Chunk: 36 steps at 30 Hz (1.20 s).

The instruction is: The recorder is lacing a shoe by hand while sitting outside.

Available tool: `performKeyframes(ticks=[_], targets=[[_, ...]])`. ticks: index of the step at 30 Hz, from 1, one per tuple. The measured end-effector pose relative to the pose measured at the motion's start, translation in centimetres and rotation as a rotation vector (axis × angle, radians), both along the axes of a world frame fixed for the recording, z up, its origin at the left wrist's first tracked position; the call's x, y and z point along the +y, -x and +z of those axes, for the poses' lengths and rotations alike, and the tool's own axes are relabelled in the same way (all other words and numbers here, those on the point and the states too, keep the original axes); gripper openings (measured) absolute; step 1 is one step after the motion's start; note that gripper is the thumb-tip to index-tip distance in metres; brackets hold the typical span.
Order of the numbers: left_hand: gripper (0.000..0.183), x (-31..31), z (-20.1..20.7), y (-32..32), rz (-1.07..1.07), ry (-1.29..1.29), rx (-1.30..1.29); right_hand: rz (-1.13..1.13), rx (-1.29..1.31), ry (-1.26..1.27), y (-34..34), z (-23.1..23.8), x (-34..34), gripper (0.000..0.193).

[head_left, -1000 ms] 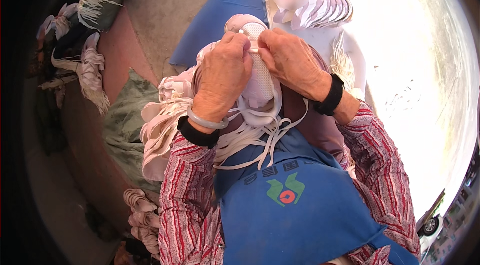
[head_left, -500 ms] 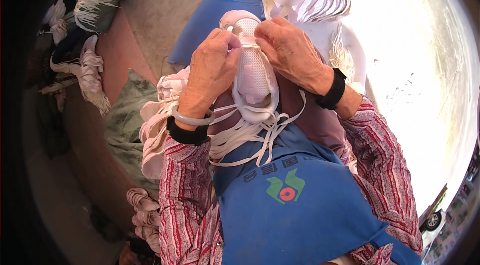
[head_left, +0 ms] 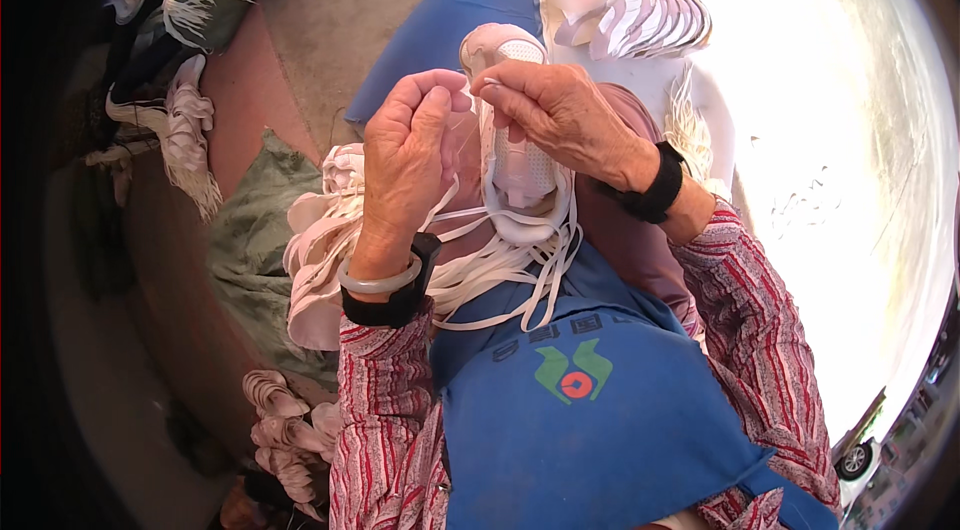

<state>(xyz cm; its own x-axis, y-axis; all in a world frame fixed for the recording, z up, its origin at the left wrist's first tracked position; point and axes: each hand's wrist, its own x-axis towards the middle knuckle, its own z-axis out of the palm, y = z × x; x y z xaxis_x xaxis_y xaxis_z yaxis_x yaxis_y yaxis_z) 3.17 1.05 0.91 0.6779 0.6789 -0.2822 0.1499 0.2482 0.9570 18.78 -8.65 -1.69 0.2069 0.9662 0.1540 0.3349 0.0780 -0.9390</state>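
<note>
while both hands (head_left: 480, 120) pinch the white shoe upper (head_left: 515, 145), loose straps (head_left: 500, 275) dangle below.

Left hand (head_left: 410, 155) hides shoe upper (head_left: 515, 165) edge; thread perhaps pinched, too fine

My left hand (head_left: 410, 155) is bare, the knuckles creased and the nails short. On that wrist I wear a pale, smooth, rounded bangle (head_left: 378, 281), and just below it a broad black wristband (head_left: 397, 304). My right hand (head_left: 560, 110) is bare too, with a matching black band (head_left: 657, 185) snug around its wrist. Both my arms are in long sleeves of red-and-white striped woven cloth (head_left: 385, 410), the stripes thin and uneven, gathered at the cuffs. Over my front hangs a bright blue cloth apron (head_left: 600, 450) with a green and red emblem (head_left: 573, 376) printed near its top edge.
</note>
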Motion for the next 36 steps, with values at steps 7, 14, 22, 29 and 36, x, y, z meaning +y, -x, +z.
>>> performKeyframes(ticks=[7, 14, 22, 29, 36], targets=[[0.023, -0.7, 1.1, 1.7, 0.14, 0.136, -0.174, 0.005, 0.009, -0.07, 3.8, 4.0, -4.0, 0.018], [0.029, -2.3, 0.5, 1.1, 0.048, 0.321, -0.211, -0.208, 0.429, 0.172, 2.6, 2.4, -1.4, 0.027], [0.034, -3.1, 0.7, 0.0, -0.048, 0.345, -0.254, -0.315, 0.012, -0.124, 3.0, 2.7, -1.1, 0.018], [0.031, -4.5, 2.2, 0.1, -0.25, -0.066, -0.171, -0.21, 0.018, -0.213, 1.5, 4.3, -0.2, 0.02], [0.019, 0.1, 11.9, 3.4, -0.106, 0.337, -0.777, -0.364, 0.2, 0.046, -1.7, 1.6, -4.4, 0.024]])
